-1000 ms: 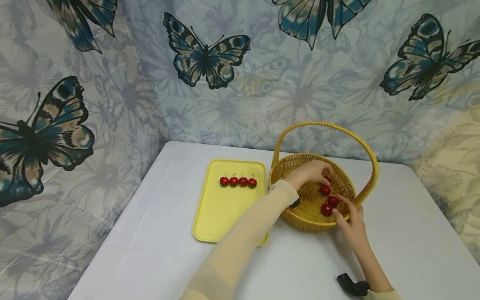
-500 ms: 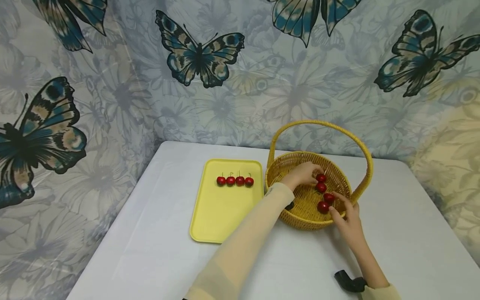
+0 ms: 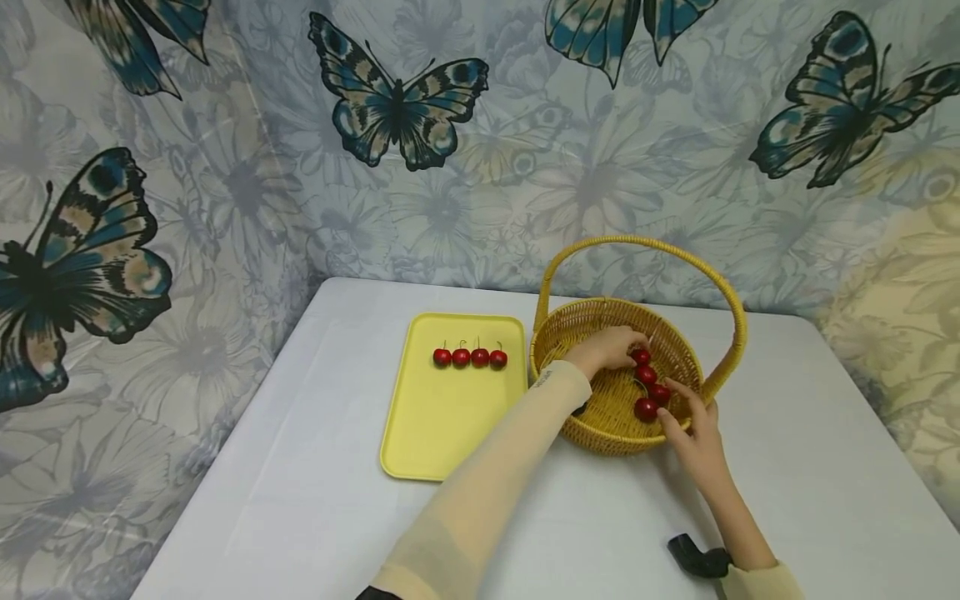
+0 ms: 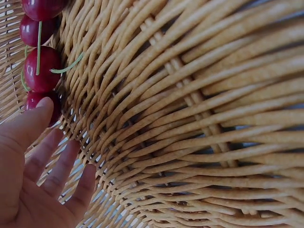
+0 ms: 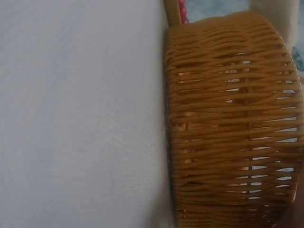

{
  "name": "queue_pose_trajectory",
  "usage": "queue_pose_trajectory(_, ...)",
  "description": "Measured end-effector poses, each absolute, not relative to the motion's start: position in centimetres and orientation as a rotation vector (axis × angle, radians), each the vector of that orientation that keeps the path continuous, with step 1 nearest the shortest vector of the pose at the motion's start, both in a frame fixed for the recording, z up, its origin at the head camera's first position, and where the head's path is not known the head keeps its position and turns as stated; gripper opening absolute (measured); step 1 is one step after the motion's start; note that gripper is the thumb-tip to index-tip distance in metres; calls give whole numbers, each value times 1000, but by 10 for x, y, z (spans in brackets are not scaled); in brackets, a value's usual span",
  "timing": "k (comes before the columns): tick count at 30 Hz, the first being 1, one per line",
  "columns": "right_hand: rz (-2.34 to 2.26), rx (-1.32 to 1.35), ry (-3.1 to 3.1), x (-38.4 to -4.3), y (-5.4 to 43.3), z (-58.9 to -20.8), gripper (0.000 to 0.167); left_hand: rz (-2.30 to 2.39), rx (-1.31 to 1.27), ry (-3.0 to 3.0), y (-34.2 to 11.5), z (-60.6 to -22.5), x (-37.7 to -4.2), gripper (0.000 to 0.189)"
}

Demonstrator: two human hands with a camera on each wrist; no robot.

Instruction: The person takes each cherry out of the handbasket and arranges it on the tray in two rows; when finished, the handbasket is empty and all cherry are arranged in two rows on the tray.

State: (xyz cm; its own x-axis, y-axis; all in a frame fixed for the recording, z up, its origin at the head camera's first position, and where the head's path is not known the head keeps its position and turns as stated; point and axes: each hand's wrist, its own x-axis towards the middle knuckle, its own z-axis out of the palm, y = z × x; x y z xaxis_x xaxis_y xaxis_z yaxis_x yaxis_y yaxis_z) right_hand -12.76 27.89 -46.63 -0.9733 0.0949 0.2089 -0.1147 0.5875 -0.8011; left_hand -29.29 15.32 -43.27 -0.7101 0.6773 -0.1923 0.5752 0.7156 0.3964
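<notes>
A yellow wicker basket (image 3: 615, 444) with a tall arched handle stands at the right of the table. Inside it, several red cherries lie in a close line. My left hand (image 3: 610, 350) reaches over the left rim and pinches the farthest cherry (image 3: 641, 357); in the left wrist view the thumb lies on that cherry (image 4: 32, 100), the index finger hidden. Over the near right rim comes my right hand (image 3: 701, 446), index finger and thumb spread, their tips right at the two nearest cherries (image 3: 647, 409). Only the basket's outer wall (image 5: 228, 118) fills the right wrist view.
Left of the basket lies a yellow tray (image 3: 427, 425) bearing a row of several stemmed cherries (image 3: 461, 357). Both are on a white-covered table (image 3: 277, 500). A butterfly-patterned cloth (image 3: 592, 175) rises behind. A black device (image 3: 699, 557) sits at my right wrist.
My left hand has lowered slightly into the basket at the far cherry. The basket's cherries now sit closer together in one line. The right hand stays at the near cherries.
</notes>
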Motion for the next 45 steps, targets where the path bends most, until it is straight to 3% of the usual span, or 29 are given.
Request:
queue_pose_trajectory(20,1336,38,-2598,-128,279,-469,49,656,872,2658,143,-423,-288,27)
queue_pose_trajectory(45,1331,49,-2597,-129,282,-467,48,870,1056,2535,128,-385,-278,28)
